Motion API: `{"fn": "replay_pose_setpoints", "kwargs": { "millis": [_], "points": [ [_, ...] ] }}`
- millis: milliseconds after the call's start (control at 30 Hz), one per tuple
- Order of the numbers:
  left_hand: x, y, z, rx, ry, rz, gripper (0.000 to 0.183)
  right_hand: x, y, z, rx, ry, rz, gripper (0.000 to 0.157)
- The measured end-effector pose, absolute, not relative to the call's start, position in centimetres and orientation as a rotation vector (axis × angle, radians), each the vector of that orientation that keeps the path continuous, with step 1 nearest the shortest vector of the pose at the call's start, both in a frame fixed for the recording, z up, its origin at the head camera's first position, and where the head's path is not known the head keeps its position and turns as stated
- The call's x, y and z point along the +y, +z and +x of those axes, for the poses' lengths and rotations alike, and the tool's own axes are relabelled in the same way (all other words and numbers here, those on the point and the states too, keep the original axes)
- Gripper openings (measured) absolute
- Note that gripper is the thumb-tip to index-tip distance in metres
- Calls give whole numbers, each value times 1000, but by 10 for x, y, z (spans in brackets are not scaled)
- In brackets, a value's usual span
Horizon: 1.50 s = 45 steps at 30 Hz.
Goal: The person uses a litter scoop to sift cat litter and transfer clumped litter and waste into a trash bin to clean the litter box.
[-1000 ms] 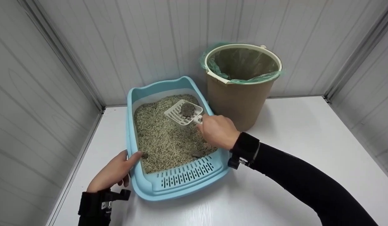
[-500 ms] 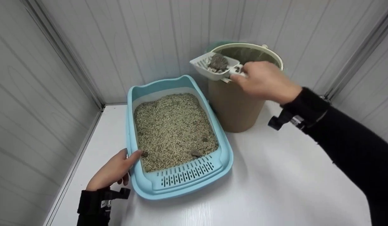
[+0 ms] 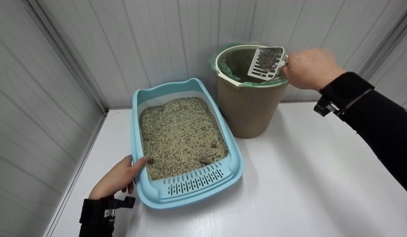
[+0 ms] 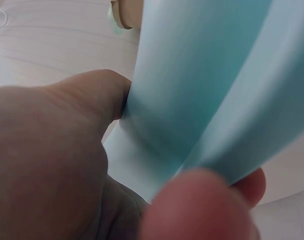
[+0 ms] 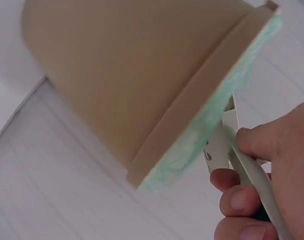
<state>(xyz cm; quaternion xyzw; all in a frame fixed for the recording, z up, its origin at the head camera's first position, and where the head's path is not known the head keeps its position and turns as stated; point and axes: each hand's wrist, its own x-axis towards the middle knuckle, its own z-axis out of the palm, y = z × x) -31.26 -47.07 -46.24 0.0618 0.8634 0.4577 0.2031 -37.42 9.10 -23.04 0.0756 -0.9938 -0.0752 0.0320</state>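
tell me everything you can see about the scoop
The scoop is white and looks like plastic, with a slotted, rimmed blade narrowing into a handle. The right hand grips that handle, thumb on one side, fingers curled round. A dark, greyish clump sits on the blade. In the head view, the blade points left across the bin's opening; whether they touch is unclear.

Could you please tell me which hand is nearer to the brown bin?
The right hand, close beside the brown bin, holding the scoop over it. The left hand is farther off, gripping the blue tray.
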Motion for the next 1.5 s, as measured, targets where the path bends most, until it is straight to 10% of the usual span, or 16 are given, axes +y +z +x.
{"fn": "replay_pose_setpoints", "kwargs": {
  "millis": [633,1000,1167,1500],
  "points": [
    [-470,-458,-313,2399,1285,183,71,101,-251,-367,-2256,-893,817,44],
    [-462,-458,-313,2403,1283,194,66,84,-223,-352,-2903,-90,235,38],
    [-459,-456,-315,2413,1270,210,65,52,-208,-324,-2940,368,175,55],
    [-464,-453,-313,2415,1268,193,70,-75,-260,-322,-3370,112,516,32]
  ]
}}
